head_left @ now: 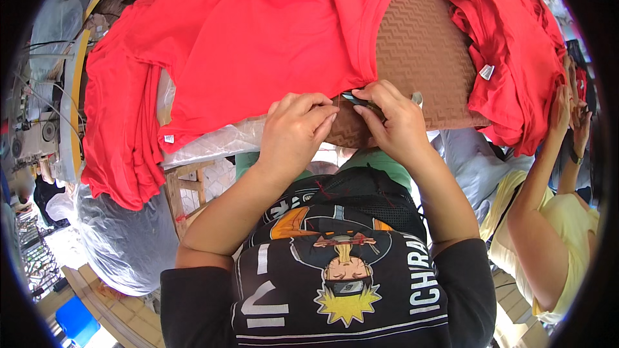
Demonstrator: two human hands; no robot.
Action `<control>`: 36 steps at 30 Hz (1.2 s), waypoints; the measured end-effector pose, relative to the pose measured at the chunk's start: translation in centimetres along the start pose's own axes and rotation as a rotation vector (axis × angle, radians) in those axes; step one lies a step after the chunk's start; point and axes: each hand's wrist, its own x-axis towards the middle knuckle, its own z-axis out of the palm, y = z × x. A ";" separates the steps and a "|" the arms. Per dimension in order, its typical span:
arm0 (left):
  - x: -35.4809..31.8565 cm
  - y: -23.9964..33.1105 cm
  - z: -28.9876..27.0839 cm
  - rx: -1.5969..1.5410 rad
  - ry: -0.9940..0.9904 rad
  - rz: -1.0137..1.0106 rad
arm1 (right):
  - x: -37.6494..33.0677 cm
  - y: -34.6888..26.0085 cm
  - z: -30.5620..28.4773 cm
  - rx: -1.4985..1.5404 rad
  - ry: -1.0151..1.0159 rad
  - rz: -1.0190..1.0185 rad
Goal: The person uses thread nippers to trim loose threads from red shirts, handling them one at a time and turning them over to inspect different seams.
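Note:
A red garment lies spread over the table, its near hem edge running toward my hands. My left hand is closed in a pinch just below that edge; whatever is between its fingertips is too fine to make out. Facing it, my right hand is closed around a small dark pair of thread snips, whose tip points at the left fingertips by the garment's corner. The hand hides most of the tool.
The brown patterned tabletop ends in a curved edge before me. More red garments are piled on the right, others hang off at left. A co-worker's arms reach in at right. A plastic-wrapped bundle stands lower left.

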 end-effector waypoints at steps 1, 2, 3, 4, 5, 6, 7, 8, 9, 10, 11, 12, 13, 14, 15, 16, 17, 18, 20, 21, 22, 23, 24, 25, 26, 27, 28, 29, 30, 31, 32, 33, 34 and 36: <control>0.0 0.0 0.0 -0.004 -0.001 -0.001 | 0.1 0.0 0.1 -0.011 0.001 -0.003; 0.0 0.0 0.1 -0.006 0.003 0.001 | 0.1 0.1 0.1 -0.014 -0.001 -0.005; 0.0 0.0 0.1 -0.008 0.008 0.003 | 0.2 0.1 0.2 -0.017 -0.003 -0.007; 0.1 0.1 0.1 -0.010 0.012 0.004 | 0.2 0.2 0.2 -0.020 -0.005 -0.009; 0.1 0.1 0.1 -0.010 0.012 0.005 | 0.2 0.2 0.3 -0.025 -0.006 -0.011; 0.2 0.2 0.1 -0.010 0.012 0.006 | 0.2 0.1 0.2 -0.031 -0.008 -0.013; 0.2 0.2 0.1 -0.009 0.012 0.006 | 0.3 0.1 0.3 -0.036 -0.010 -0.015; 0.2 0.2 0.1 -0.011 0.012 0.006 | 0.3 0.1 0.3 -0.038 -0.011 -0.019; 0.2 0.2 0.1 -0.012 0.012 0.006 | 0.3 0.1 0.4 -0.039 -0.012 -0.023; 0.2 0.2 0.1 -0.013 0.012 0.007 | 0.3 0.1 0.4 -0.042 -0.011 -0.026; 0.2 0.2 0.1 -0.015 0.013 0.007 | 0.3 0.1 0.4 -0.040 -0.010 -0.032; 0.2 0.1 0.2 -0.017 0.013 0.008 | 0.3 0.1 0.4 -0.038 -0.008 -0.037; 0.2 0.1 0.2 -0.019 0.013 0.009 | 0.3 0.1 0.4 -0.037 -0.006 -0.042; 0.2 0.2 0.1 -0.019 0.009 0.008 | 0.3 0.0 0.4 -0.039 -0.005 -0.039; 0.2 0.2 0.1 -0.019 0.005 0.008 | 0.3 0.0 0.3 -0.041 -0.003 -0.036; 0.3 0.3 0.0 -0.017 0.002 0.007 | 0.3 -0.1 0.3 -0.043 -0.001 -0.033; 0.3 0.2 0.0 -0.018 0.001 0.008 | 0.3 -0.1 0.3 -0.048 0.000 -0.032; 0.3 0.2 0.0 -0.018 0.001 0.009 | 0.3 0.0 0.3 -0.052 0.002 -0.031; 0.3 0.2 0.0 -0.020 0.001 0.010 | 0.3 0.1 0.2 -0.056 0.002 -0.032; 0.3 0.2 0.0 -0.022 0.003 0.009 | 0.3 0.1 0.2 -0.053 0.001 -0.034; 0.3 0.2 0.0 -0.023 0.005 0.009 | 0.3 0.1 0.2 -0.051 0.000 -0.037; 0.3 0.3 0.1 -0.020 0.006 0.011 | 0.3 0.1 0.2 -0.051 0.004 -0.044; 0.3 0.3 0.1 -0.018 0.008 0.013 | 0.3 0.1 0.3 -0.051 0.007 -0.051; 0.3 0.3 0.1 -0.015 0.011 0.016 | 0.3 0.1 0.3 -0.051 0.011 -0.059; 0.3 0.3 0.1 -0.013 0.011 0.018 | 0.3 0.0 0.3 -0.047 0.012 -0.058; 0.2 0.3 0.1 -0.012 0.012 0.021 | 0.3 -0.1 0.4 -0.043 0.012 -0.056; 0.3 0.3 0.2 -0.009 0.009 0.023 | 0.3 -0.1 0.4 -0.036 0.013 -0.052; 0.3 0.3 0.2 -0.004 0.002 0.020 | 0.4 -0.1 0.3 -0.036 0.013 -0.049; 0.3 0.2 0.3 0.002 -0.005 0.018 | 0.5 0.0 0.3 -0.036 0.014 -0.045; 0.3 0.2 0.3 0.007 -0.008 0.017 | 0.5 -0.1 0.3 -0.039 0.015 -0.044; 0.3 0.2 0.3 0.010 -0.012 0.020 | 0.5 -0.1 0.3 -0.043 0.020 -0.049; 0.3 0.2 0.2 0.014 -0.015 0.023 | 0.5 -0.1 0.4 -0.048 0.025 -0.054; 0.3 0.2 0.2 0.017 -0.019 0.025 | 0.5 -0.1 0.4 -0.052 0.029 -0.059; 0.4 0.4 -0.1 0.002 -0.058 0.029 | 0.5 0.2 0.2 -0.067 0.027 -0.048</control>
